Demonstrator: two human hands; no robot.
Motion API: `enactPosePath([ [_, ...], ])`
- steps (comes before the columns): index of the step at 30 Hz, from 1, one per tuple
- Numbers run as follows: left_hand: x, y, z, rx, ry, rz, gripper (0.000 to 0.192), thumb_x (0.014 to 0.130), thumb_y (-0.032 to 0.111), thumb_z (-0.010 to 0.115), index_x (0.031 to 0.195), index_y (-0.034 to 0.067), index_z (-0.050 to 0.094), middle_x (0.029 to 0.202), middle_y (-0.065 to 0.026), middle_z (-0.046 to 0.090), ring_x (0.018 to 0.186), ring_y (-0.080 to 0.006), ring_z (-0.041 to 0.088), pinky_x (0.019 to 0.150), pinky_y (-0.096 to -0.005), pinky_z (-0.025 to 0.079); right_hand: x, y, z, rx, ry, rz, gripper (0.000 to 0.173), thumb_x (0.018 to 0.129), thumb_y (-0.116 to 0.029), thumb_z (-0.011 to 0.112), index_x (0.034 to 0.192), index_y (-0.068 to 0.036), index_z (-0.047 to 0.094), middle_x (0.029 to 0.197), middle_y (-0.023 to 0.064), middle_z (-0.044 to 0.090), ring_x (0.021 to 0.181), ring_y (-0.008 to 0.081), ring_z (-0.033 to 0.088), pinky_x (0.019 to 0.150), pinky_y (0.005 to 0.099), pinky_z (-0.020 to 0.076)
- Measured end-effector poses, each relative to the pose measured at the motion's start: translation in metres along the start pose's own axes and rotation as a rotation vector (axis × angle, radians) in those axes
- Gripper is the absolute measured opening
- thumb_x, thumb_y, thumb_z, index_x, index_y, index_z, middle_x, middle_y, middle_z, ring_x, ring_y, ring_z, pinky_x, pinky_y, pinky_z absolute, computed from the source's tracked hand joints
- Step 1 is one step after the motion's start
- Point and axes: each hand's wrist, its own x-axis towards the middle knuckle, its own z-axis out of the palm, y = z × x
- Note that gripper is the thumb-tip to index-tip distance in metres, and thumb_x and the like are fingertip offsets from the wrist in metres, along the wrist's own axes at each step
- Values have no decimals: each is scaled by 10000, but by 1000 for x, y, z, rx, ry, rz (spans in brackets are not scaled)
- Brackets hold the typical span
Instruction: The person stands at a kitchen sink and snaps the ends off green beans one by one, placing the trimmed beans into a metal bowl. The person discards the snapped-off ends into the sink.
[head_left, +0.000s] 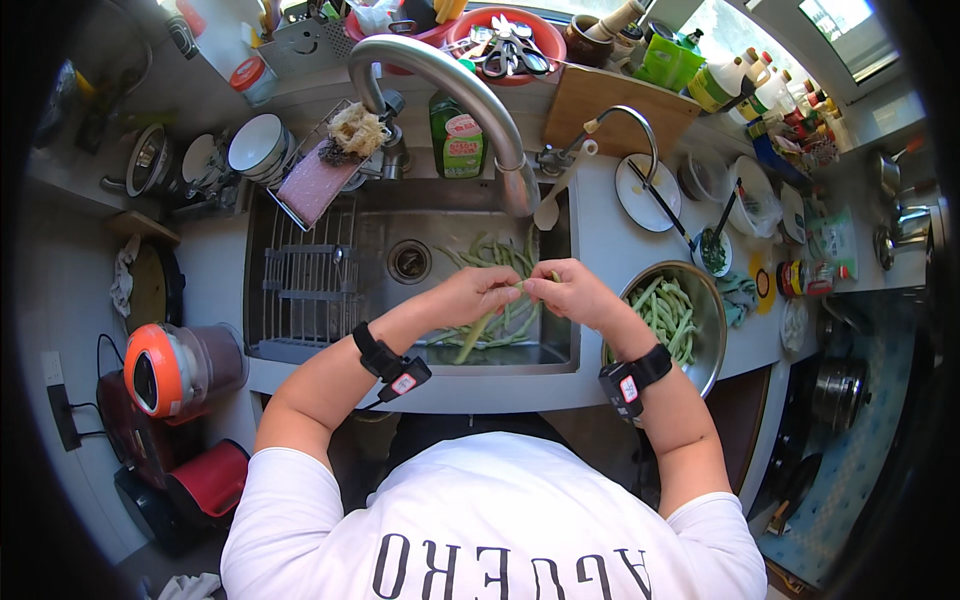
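Above the stainless steel sink (465, 221), my left hand (480, 292) pinches a long green bean (471, 343) that slants down toward the sink's front edge. The fingertips of my right hand (571, 292) meet those of my left at the bean's upper end, and a short green piece shows between its thumb and finger. More green beans (487, 251) lie loose on the sink floor beneath both hands. To the right, a metal bowl (718, 319) on the counter holds many green beans (679, 315), partly hidden by my right forearm.
A curved faucet (442, 56) arches over the sink. A wire rack (309, 289) occupies its left side. Behind stands a green detergent bottle (459, 142). A white plate (646, 196) and a small bowl of chopped greens (711, 251) sit right. An orange-fronted appliance (154, 369) stands left.
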Motion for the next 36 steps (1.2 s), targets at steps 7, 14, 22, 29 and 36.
enactPosePath([
  [7,-4,-11,6,-868,329,-227,169,962,249,440,963,99,516,693,-30,564,357,-54,372,332,-169,261,-6,9,25,513,82,-157,169,887,-160,534,782,-29,523,608,11,487,483,71,434,415,214,319],
  [14,-13,-9,-1,-768,593,-99,166,948,272,478,967,108,492,698,-30,569,387,-69,460,335,-171,329,-26,25,28,592,-30,87,220,889,-199,543,975,-2,587,629,6,490,466,71,423,397,203,292],
  [22,-10,-4,16,-758,704,-76,188,941,258,496,973,75,469,774,-43,606,518,-90,561,434,-193,414,-25,29,43,360,37,-3,263,911,-260,543,821,-19,596,563,-17,470,453,58,410,418,196,298],
  [29,5,-4,64,-1183,611,-148,115,921,137,516,943,52,442,921,-126,613,837,-224,656,688,-298,562,-33,53,31,572,521,-200,227,915,-213,540,778,-36,575,597,-2,513,453,60,437,409,187,309],
  [36,40,15,101,-1110,518,-174,140,910,123,538,953,37,436,1012,-151,606,961,-255,626,779,-326,543,-58,82,11,148,615,-273,221,913,-221,534,781,-53,593,572,-38,494,469,30,427,432,189,337],
])
